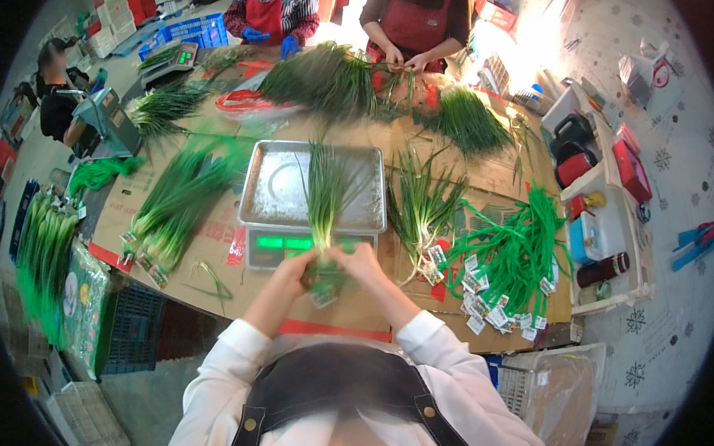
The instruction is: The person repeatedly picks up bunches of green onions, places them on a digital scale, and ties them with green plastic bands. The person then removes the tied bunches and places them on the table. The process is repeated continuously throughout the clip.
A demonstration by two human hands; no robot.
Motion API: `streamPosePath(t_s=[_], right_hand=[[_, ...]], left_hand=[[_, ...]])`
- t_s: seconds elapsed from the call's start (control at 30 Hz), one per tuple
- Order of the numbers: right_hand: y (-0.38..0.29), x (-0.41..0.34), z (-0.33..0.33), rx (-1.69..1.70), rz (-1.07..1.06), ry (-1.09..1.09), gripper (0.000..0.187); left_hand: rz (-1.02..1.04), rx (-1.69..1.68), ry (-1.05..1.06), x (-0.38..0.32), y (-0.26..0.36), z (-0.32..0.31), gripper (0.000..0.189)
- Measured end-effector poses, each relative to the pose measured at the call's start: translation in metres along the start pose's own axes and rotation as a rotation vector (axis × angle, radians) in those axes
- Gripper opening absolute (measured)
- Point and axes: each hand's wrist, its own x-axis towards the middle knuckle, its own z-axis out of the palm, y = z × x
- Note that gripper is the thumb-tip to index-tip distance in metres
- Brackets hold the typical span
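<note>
A bunch of green onions (322, 212) lies over the metal tray (270, 185) of a digital scale (262, 259) with green digits lit. Both my hands meet at its pale root end. On the left side my left hand (299, 271) grips the root end, and from the right my right hand (356, 263) closes on it too. Blurred green mesh netting (330, 280) with a tag (323, 298) hangs between them, partly hidden by my fingers. Right of the scale rests another bunch of green onions (422, 219) with tags at its roots.
Tagged green mesh sleeves (516, 257) are heaped at the right. Netted onion bunches (172, 214) lie left; loose greens (325, 82) spread across the far side. Two co-workers in red aprons (410, 20) stand opposite. A white organizer (606, 240) borders the cardboard-covered table (362, 316).
</note>
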Motion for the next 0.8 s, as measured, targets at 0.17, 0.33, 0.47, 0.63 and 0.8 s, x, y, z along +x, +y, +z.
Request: streamPosePath(t_s=[0.17,0.33,0.47,0.63,0.8], right_hand=[[-0.006,-0.028,-0.002,0.028,0.156,-0.21,0.035],[-0.001,-0.019,0.013,0.069,0.177,-0.227,0.031],[0.002,-0.012,0.01,0.04,0.222,-0.362,0.036],[0.01,-0.021,0.037,0.181,0.117,-0.328,0.035],[0.025,-0.04,0.073,-0.04,-0.101,-0.249,0.041]], left_hand=[[0.181,0.413,0.093,-0.044,-0.021,-0.026,0.024],[0.242,0.526,0.171,-0.038,-0.026,-0.032,0.023],[0.202,0.556,0.174,-0.034,-0.029,-0.046,0.023],[0.454,0.498,0.286,-0.049,-0.041,-0.055,0.017],[0.451,0.167,0.341,-0.076,-0.057,-0.07,0.012]])
